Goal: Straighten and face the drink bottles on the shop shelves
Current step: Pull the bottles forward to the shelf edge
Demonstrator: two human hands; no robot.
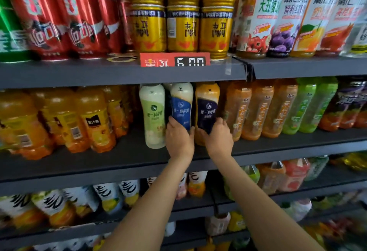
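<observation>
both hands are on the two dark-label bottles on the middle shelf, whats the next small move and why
Probably stand both upright. The left hand grips the blue-label bottle and the right hand the navy-label bottle; both lean right, while the green-label bottle beside them stands nearer the shelf edge.

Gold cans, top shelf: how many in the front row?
3, side by side above the red price tag: left gold can, middle gold can, right gold can. More are stacked on top, and others may hide behind.
</observation>
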